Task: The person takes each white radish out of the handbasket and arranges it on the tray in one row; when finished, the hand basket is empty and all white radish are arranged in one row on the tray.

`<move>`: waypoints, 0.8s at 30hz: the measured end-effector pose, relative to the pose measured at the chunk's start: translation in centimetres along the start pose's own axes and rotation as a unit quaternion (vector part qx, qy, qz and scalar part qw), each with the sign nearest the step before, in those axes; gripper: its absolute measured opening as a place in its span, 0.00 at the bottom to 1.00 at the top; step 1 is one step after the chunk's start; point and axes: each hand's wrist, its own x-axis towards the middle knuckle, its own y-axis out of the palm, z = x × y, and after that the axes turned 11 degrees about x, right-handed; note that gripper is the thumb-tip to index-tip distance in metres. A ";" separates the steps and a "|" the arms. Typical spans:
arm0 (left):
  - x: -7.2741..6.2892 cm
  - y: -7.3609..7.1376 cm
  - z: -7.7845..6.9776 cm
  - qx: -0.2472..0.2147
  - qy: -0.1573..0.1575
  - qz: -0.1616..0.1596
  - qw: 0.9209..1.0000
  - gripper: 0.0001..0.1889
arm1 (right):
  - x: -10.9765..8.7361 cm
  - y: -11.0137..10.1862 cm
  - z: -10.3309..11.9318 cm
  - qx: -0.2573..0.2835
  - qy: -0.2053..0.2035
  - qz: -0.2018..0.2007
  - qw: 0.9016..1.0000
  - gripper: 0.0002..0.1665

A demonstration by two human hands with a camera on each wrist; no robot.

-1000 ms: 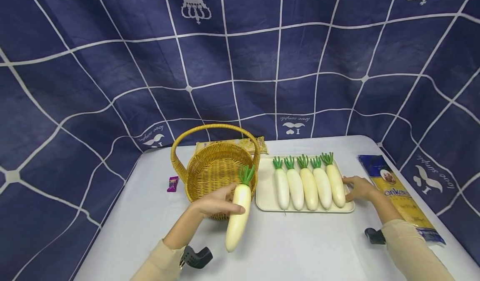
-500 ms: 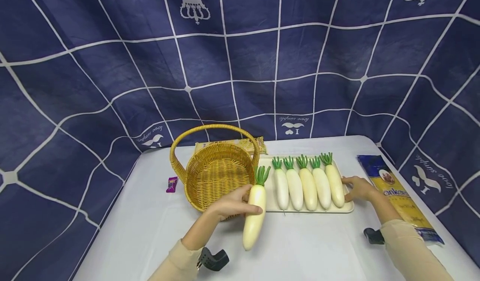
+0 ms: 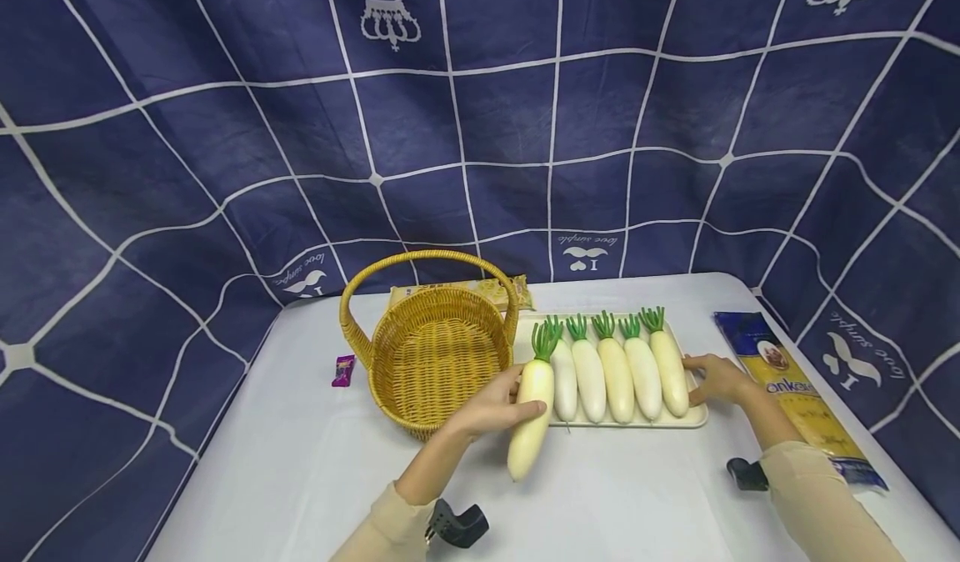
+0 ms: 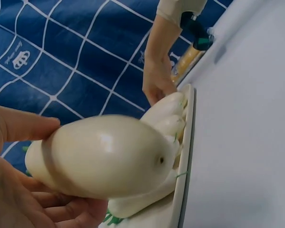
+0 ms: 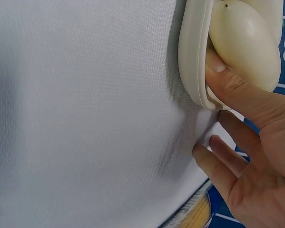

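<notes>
My left hand point(image 3: 491, 405) grips a white radish point(image 3: 529, 429) with green leaves, thumb on one side and fingers on the other. The radish tilts over the left part of a cream tray point(image 3: 527, 327), overlapping the leftmost radish there. In the left wrist view its rounded tip point(image 4: 147, 156) points toward the camera. Several radishes point(image 3: 617, 378) lie side by side in the tray, leaves toward the back. My right hand point(image 3: 718, 378) holds the tray's right end; in the right wrist view the thumb point(image 5: 228, 85) is inside the rim beside a radish, the fingers outside.
A wicker basket point(image 3: 442, 370) with a tall handle stands left of the tray. Behind it lies a yellow packet point(image 3: 517, 291). A small purple wrapped sweet point(image 3: 342, 370) is at the left, and a blue and yellow bag point(image 3: 798, 395) at the right. A dark blue curtain point(image 3: 502, 128) hangs behind.
My left hand has carried the radish rightward from in front of the basket to over the tray's left part. My right hand has stayed at the tray's right end.
</notes>
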 end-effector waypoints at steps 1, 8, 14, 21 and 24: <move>0.1 0.2 -0.1 -0.002 -0.003 -0.008 1.000 0.36 | 0.0 0.0 0.0 0.000 0.000 0.000 1.000 0.44; 1.2 1.6 -0.5 -0.040 -0.032 -0.078 0.996 0.36 | 0.1 0.1 -0.1 0.001 0.000 0.000 1.000 0.45; 2.4 3.4 -0.3 -0.039 -0.030 -0.145 0.988 0.38 | 0.2 0.0 -0.2 0.000 0.007 0.002 1.000 0.45; 3.6 4.8 0.4 -0.018 -0.035 -0.215 0.976 0.36 | 0.1 0.0 -0.1 0.002 0.002 0.001 1.000 0.44; 4.1 5.0 0.8 -0.008 -0.045 -0.240 0.970 0.34 | 0.1 0.0 -0.1 0.001 -0.005 -0.001 1.000 0.44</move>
